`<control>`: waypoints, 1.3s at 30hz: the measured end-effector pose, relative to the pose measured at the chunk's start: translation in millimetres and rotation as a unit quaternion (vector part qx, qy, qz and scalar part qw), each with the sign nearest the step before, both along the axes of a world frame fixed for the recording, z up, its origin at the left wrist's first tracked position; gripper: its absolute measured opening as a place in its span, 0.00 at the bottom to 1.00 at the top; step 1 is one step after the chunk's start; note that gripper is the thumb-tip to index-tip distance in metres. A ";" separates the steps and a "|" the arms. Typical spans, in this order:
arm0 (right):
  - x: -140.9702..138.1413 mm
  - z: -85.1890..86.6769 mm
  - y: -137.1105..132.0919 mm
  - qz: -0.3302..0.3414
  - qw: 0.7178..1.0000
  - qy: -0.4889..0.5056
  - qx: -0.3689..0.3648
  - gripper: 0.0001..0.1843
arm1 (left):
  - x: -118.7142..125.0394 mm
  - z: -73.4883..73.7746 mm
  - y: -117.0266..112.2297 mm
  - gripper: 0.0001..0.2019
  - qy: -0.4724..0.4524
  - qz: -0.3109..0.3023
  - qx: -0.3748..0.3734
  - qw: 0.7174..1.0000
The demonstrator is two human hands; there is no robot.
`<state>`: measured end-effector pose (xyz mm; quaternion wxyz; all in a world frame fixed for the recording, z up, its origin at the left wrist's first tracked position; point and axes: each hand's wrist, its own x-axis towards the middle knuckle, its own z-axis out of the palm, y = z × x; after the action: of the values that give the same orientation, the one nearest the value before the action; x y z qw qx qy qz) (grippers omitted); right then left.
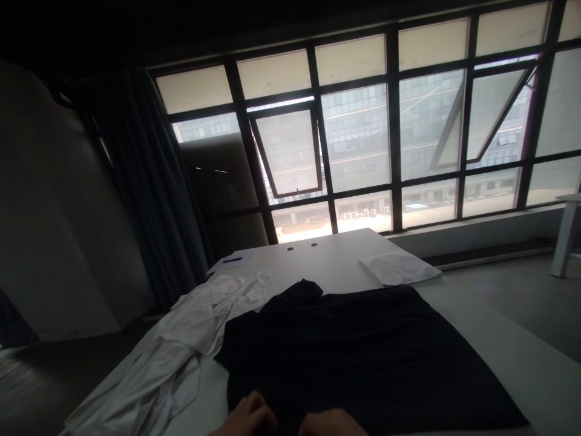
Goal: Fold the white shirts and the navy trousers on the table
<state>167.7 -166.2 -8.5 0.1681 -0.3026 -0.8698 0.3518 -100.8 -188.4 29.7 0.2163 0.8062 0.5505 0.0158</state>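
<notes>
A dark navy or black shirt [358, 357] lies spread on the white table, with a bunched part like a collar or hood at its far edge. My left hand [250, 415] is at the shirt's near left edge, its fingers curled down onto the cloth. Close by on the right, my right hand [333, 422] also bends over the near edge. The bottom of the view cuts off much of it, and its fingertips are hidden. Both hands appear closed on the fabric.
Crumpled white garments [181, 345] lie along the table's left side. A folded white cloth [399, 267] sits at the far right. Paper with a blue pen [232, 260] is at the far left corner of the white table [338, 260]. Windows and a dark curtain [149, 200] stand beyond.
</notes>
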 end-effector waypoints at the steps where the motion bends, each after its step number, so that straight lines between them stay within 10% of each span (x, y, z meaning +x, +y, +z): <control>1: 5.2 6.3 -1.1 -0.011 0.999 0.014 -0.049 0.10 | -2.8 -0.3 -1.6 0.14 0.014 0.015 0.002 1.000; 10: 13.0 62.6 -8.1 -0.100 0.977 0.165 -0.095 0.09 | -11.7 50.4 -15.4 0.15 -0.137 0.083 -0.003 0.987; 15: 26.6 58.4 18.0 -0.230 0.933 0.190 -0.203 0.25 | -3.9 30.3 -3.8 0.21 -0.117 0.163 0.068 0.977; 19: 38.6 43.0 31.1 -0.209 0.916 0.157 -0.304 0.40 | 5.1 7.2 5.7 0.22 -0.076 0.169 0.077 0.980; 31: 46.8 39.7 24.0 -0.172 0.977 -0.014 0.129 0.13 | -0.3 16.5 1.1 0.08 -0.023 0.142 0.134 0.980; 35: 38.1 36.2 14.5 -0.125 0.967 -0.036 0.219 0.05 | 30.3 25.8 -5.0 0.10 -0.025 0.029 0.187 0.982; 39: 29.8 23.9 14.7 0.009 0.966 -0.102 0.237 0.16 | 59.9 14.8 -4.9 0.14 0.021 -0.102 0.148 0.984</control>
<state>197.5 -151.5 15.4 0.1425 -0.2808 -0.9433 0.1047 -40.9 -193.4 44.6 0.0833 0.8812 0.4616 0.0579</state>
